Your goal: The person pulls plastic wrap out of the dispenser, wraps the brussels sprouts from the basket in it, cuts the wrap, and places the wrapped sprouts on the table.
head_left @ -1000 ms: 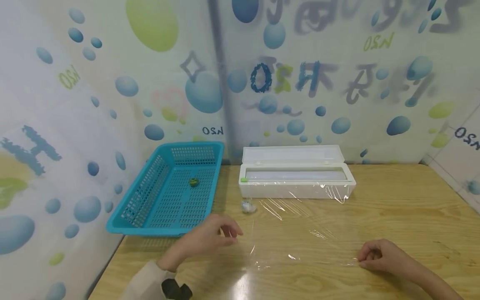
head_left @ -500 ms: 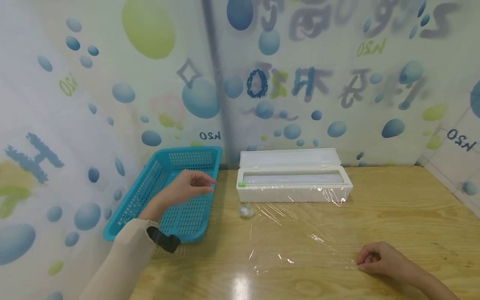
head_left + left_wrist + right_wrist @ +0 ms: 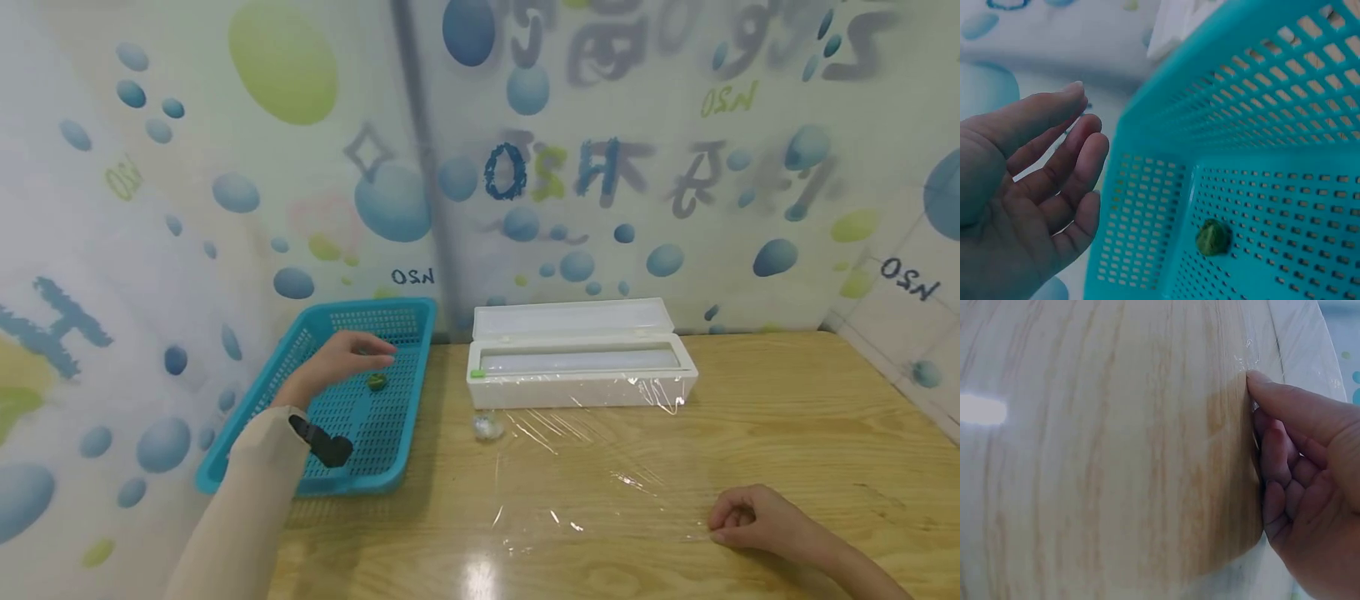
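Note:
My left hand [image 3: 341, 362] is above the blue plastic basket [image 3: 417, 396], fingers loosely bent and holding nothing. Inside the basket lies one small dark green item [image 3: 377, 382], perhaps a vegetable; in the left wrist view this green item [image 3: 1213, 237] sits on the slotted floor, apart from the hand. My right hand [image 3: 765, 521], low over the table, pinches a corner of clear cling film [image 3: 630, 481] between thumb and fingers. That film stretches over the tabletop from the white cling film dispenser [image 3: 581, 393], whose lid stands up.
A small crumpled clear-and-white wad [image 3: 487, 427] lies between basket and dispenser. The wooden table [image 3: 810, 417] ends at a patterned wall covering [image 3: 645, 167] behind and on the left.
My left hand has left the film's near left side and moved left and up over the basket. My right hand stays at the film corner.

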A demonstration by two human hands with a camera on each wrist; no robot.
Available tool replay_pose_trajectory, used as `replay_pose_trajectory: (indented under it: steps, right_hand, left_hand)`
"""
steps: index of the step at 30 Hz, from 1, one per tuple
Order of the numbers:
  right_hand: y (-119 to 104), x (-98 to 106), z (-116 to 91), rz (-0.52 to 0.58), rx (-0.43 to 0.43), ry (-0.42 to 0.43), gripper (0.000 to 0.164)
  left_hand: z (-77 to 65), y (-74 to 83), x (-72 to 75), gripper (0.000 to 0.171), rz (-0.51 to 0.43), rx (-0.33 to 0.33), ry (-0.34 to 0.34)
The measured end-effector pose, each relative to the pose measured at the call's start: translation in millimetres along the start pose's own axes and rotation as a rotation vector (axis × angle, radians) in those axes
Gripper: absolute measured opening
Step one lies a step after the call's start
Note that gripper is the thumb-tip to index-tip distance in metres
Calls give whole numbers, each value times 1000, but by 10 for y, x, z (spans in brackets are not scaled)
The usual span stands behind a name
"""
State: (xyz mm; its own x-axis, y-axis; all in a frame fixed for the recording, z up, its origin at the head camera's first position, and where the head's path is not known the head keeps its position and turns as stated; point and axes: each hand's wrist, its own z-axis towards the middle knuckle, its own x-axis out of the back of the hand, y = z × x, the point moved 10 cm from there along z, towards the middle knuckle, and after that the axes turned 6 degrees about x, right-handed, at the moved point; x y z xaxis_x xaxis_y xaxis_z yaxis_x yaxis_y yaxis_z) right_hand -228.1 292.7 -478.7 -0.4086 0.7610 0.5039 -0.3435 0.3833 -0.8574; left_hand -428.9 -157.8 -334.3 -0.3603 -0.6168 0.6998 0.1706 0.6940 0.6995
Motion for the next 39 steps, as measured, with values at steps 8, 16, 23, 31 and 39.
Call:
replay_pose_trajectory:
  steps: [8, 16, 23, 31, 39]
  right_hand:
    - [32, 5, -1, 8, -33, -3, 4]
    - [33, 12, -31, 21, 1, 8, 4]
    - [82, 5, -30, 21, -33, 11, 5]
    - [36, 16, -16, 6, -11, 37, 4]
    - [46, 24, -34, 9, -1, 53, 5]
  left_hand:
    - [142, -444, -33, 43, -43, 120, -30]
    - [271, -904, -117, 43, -145, 226, 1]
    - [324, -1157, -131, 41, -110, 281, 63]
    - [370, -1200, -150, 41, -81, 307, 86]
    - [495, -1340, -213, 44, -73, 349, 128]
